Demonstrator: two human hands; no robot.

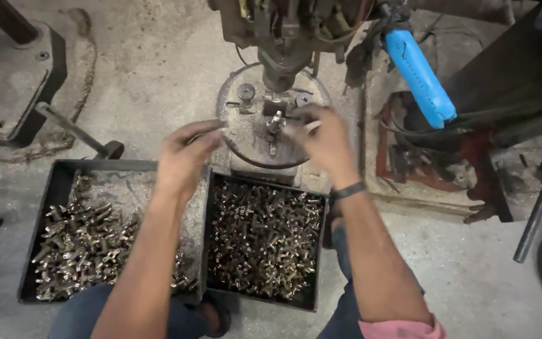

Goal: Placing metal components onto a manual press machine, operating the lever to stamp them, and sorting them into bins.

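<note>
My fingers (203, 133) on the left hand (186, 157) are curled loosely inward, the thumb and forefinger drawn close together near the rim of the round machine table (239, 135); motion blur hides whether anything is pinched between them, so I cannot tell if they hold a part. My right hand (324, 141) reaches further in, fingers bent and narrowed toward the small metal workpiece (275, 125) that stands in the fixture at the middle of that round table, right under the machine's spindle head (281, 63). The fingertips are at or just beside the workpiece, but the blur keeps me from saying whether they grip it.

Both my forearms come up from the bottom of the view and angle inward, wrists raised above the trays, backs of the hands turned up. A dark band (348, 190) sits on my right wrist, and a pink cuff (403, 329) shows at the lower edge.

Below my left arm is a dark metal tray (58, 179) with a heap of shiny small metal fittings and some swarf. Below my right arm, just in front of the round table, a second dark tray (318, 251) is filled with similar fittings, packed more densely. To the right of the machine a blue plastic handle (420, 78) slants over dark cables on the concrete floor (472, 276).
</note>
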